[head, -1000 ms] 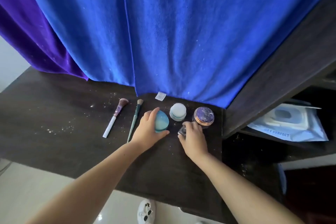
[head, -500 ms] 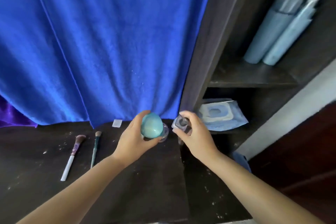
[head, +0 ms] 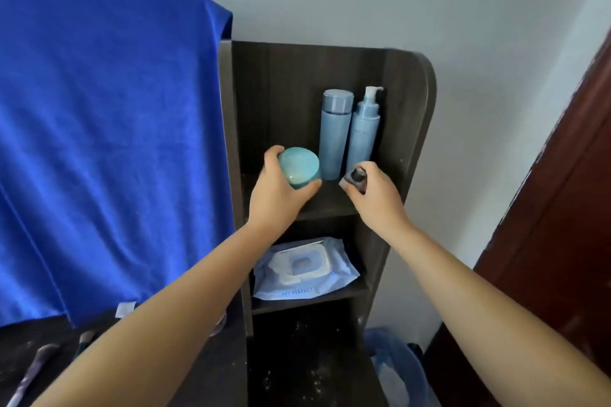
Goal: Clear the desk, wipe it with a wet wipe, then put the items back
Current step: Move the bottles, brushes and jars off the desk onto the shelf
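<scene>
My left hand [head: 276, 192] grips a teal egg-shaped case [head: 298, 167] and holds it at the front of the upper shelf [head: 325, 206] of a dark wooden rack. My right hand [head: 375, 195] holds a small dark bottle [head: 355, 178] just right of it, over the same shelf. A pack of wet wipes [head: 305, 269] lies on the shelf below. The dusty dark desk [head: 211, 370] is at the lower left, with two makeup brushes [head: 39, 360] partly hidden under my left arm.
Two light blue bottles [head: 348, 132] stand at the back of the upper shelf, one with a pump. A blue towel [head: 105, 129] hangs over the desk's back. A brown door [head: 568, 208] is at the right, a blue plastic bag [head: 393, 367] on the floor.
Both hands have lifted their items off the desk and carried them right and up to the rack's upper shelf. The view has swung right, away from the desk.
</scene>
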The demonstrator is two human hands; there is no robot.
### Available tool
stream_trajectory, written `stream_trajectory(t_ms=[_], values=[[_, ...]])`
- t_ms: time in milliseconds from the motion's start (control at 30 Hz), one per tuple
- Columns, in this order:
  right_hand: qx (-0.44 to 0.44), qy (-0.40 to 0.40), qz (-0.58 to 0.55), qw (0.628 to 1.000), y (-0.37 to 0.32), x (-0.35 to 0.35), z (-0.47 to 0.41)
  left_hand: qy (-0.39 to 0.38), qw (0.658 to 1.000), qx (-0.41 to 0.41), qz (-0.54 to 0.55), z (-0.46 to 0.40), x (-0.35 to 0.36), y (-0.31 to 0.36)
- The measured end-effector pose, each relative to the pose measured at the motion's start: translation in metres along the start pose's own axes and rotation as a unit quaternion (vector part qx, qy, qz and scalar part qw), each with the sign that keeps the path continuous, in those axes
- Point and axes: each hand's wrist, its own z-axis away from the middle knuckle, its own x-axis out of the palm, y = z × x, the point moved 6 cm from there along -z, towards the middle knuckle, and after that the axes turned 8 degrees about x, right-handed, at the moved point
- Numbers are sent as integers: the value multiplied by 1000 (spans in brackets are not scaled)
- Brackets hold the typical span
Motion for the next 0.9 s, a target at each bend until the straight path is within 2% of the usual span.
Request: stream_trajectory(t_ms=[133, 467, 533, 633, 700, 767, 833, 900], values=[[13, -31, 29, 999, 12, 18, -15, -9, 995, -41, -87, -25, 21, -19], [-21, 25, -16, 999, 15, 18, -16, -11, 989, -65, -129, -37, 41, -30], [-62, 65, -54, 995, 10, 13, -4, -5, 993, -38, -114, -28, 36, -24], [-174, 97, -93, 976, -11, 17, 29, 13, 992, 80, -94, 9, 12, -10], [-242, 65, -125, 960, -34, 39, 58, 12, 984, 138, -110, 48, -15, -12], [-282, 7, -157, 947, -60, 76, 89, 4, 977, 153, -151, 87, -49, -32], [-308, -53, -162, 936, -88, 123, 122, 2, 975, 116, -187, 120, -91, -76], [-316, -127, -148, 928, -112, 177, 154, 20, 977, 26, -211, 149, -142, -131]])
